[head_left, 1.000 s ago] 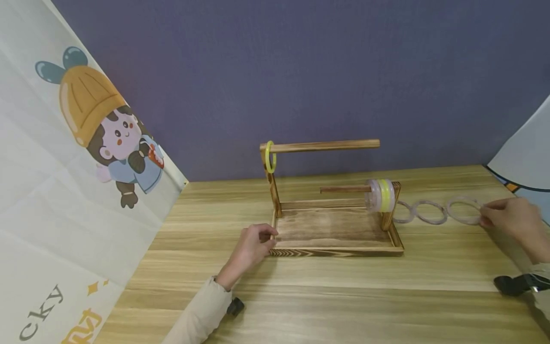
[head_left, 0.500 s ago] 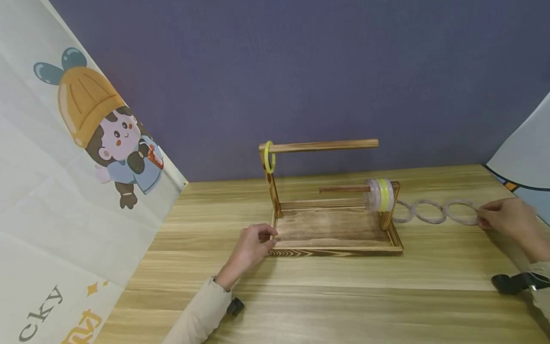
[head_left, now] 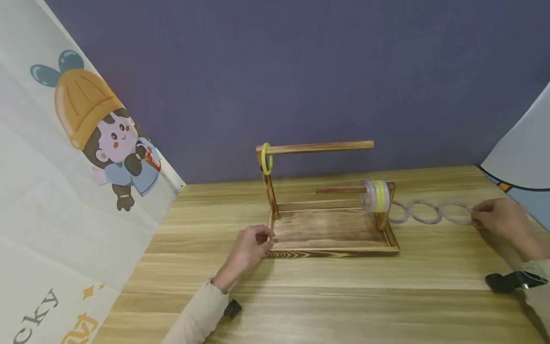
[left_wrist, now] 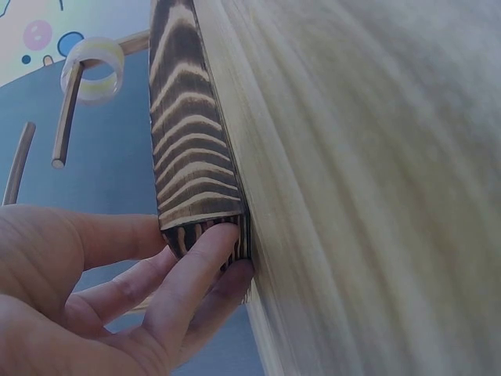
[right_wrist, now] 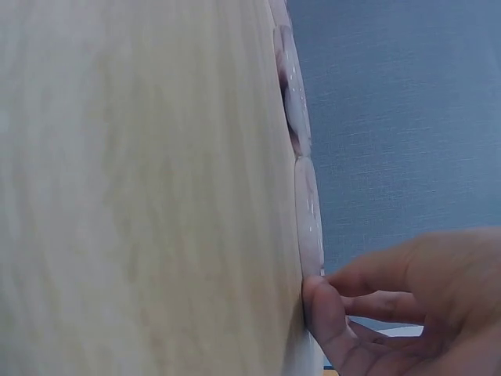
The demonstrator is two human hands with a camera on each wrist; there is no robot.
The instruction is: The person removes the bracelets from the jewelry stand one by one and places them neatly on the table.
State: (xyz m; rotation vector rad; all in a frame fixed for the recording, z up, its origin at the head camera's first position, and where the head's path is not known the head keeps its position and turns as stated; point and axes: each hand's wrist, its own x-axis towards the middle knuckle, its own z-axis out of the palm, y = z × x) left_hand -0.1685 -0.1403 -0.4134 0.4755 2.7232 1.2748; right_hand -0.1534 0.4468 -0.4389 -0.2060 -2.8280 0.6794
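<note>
A wooden stand [head_left: 326, 228] has a tray base, a long upper peg and a shorter lower peg. My left hand [head_left: 246, 249] holds the tray's front left corner; in the left wrist view its fingertips curl against the striped wood end [left_wrist: 200, 149]. On the table at right, my right hand [head_left: 500, 220] pinches the rim of a pale translucent bangle [right_wrist: 310, 215] between thumb and fingers. Beside it lie two similar bangles [head_left: 425, 222] in a row, the leftmost partly behind the stand's right post. A yellow bangle [head_left: 263, 161] hangs at the upper peg's left end.
Pale bangles [head_left: 368, 197] and a yellow one [head_left: 379, 197] sit together on the lower peg against the right post. A dark blue panel [head_left: 322, 71] rises behind the table, and a white printed cloth [head_left: 51, 200] stands along the left side.
My right hand and the bangle it pinches have shifted slightly left, and that bangle lies a little lower. The left hand keeps its place at the tray corner; the head view has shifted slightly.
</note>
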